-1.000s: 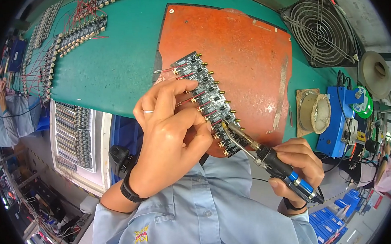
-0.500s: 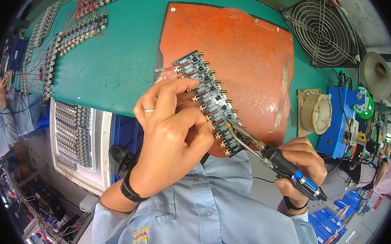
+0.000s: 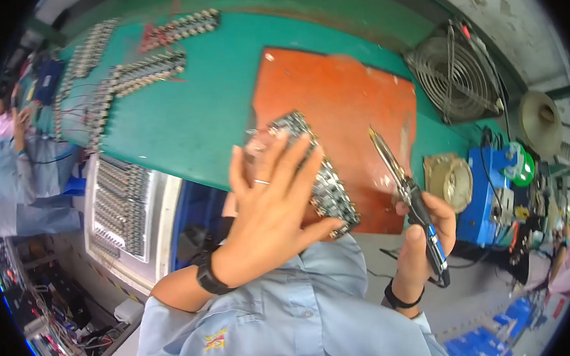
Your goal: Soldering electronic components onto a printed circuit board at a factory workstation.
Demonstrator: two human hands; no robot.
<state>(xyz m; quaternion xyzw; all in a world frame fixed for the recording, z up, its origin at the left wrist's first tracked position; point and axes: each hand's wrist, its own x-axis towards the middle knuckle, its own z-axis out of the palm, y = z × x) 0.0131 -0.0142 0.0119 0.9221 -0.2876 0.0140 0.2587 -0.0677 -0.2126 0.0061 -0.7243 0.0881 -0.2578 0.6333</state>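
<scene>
My left hand (image 3: 266,208) lies spread over a strip of small circuit boards (image 3: 336,199). Its fingers reach across the upper part and its thumb touches near the lower end. Fine red wires by the fingertips are blurred, and part of the strip is hidden under the hand. The strip rests at a slant on an orange mat (image 3: 331,77). To the right, my right hand (image 3: 432,231) is closed round the handle of a soldering iron (image 3: 420,210). The iron's tip points up and away, over the mat and apart from the boards.
More wired board strips (image 3: 151,77) lie on the green table (image 3: 197,124) at far left. A tray of boards (image 3: 122,211) stands at left. On the right are a metal-grilled fan (image 3: 451,70), a solder spool (image 3: 452,182) and a blue box (image 3: 488,195). Another person (image 3: 30,167) sits at left.
My left hand has gone from pinching near the boards to spreading flat over them. The soldering iron has lifted off the strip, moved right and turned more upright. The head view has shifted.
</scene>
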